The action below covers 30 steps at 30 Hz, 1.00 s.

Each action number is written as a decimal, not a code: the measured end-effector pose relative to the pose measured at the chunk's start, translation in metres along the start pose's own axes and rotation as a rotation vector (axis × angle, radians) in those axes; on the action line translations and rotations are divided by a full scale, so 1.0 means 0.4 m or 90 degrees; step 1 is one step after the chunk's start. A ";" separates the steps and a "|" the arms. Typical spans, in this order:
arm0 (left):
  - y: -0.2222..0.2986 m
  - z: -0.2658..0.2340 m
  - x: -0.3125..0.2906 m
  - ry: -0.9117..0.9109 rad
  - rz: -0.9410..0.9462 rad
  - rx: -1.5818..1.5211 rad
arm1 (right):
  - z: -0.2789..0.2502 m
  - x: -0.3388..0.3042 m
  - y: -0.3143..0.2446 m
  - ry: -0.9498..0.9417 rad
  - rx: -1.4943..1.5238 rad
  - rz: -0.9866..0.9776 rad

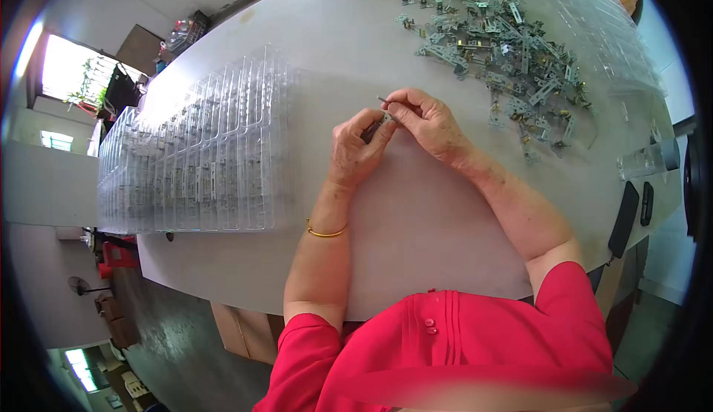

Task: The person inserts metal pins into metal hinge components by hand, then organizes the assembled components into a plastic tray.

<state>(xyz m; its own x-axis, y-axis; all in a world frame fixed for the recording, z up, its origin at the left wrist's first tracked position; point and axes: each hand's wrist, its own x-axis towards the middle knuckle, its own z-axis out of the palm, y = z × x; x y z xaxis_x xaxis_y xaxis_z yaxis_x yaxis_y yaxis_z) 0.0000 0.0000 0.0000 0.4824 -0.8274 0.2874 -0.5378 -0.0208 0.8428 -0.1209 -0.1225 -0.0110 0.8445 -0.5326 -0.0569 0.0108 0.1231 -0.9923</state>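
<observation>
Over the middle of the table, my left hand (355, 147) and my right hand (429, 124) meet at the fingertips. A small metal bracket (386, 117) is pinched in my left hand, mostly covered by the fingers. Between the thumb and forefinger of my right hand is a thin dark metal pin (382, 99), its tip sticking out to the left. Whether the pin touches the bracket I cannot tell. To the right and beyond my hands lies a loose pile of similar metal brackets (523, 59), some with brass-coloured bits.
On the left stand stacked clear plastic trays (269, 145) with metal parts in their slots. More clear plastic trays (605, 33) lie at the far right. A clear jar (642, 161) lies near the right edge, by a black phone-like object (624, 219). The white tabletop (438, 226) curves around me.
</observation>
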 end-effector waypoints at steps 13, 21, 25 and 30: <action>0.009 0.018 0.002 0.077 0.093 0.047 | -0.017 -0.006 -0.014 0.062 -0.033 -0.117; 0.012 -0.014 0.003 -0.041 -0.092 -0.128 | -0.038 0.009 -0.014 0.122 0.031 -0.128; 0.004 -0.007 0.007 -0.057 -0.139 -0.214 | -0.039 0.021 0.016 0.174 -0.057 -0.218; -0.008 0.000 0.015 0.023 -0.146 -0.222 | -0.025 0.003 -0.009 0.243 -0.231 -0.347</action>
<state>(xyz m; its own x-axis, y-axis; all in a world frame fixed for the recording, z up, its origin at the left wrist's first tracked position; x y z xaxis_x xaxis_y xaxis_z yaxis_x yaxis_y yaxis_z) 0.0046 -0.0048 -0.0009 0.5897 -0.8031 0.0855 -0.1504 -0.0051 0.9886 -0.1254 -0.1318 -0.0087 0.5255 -0.7004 0.4830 0.1409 -0.4882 -0.8613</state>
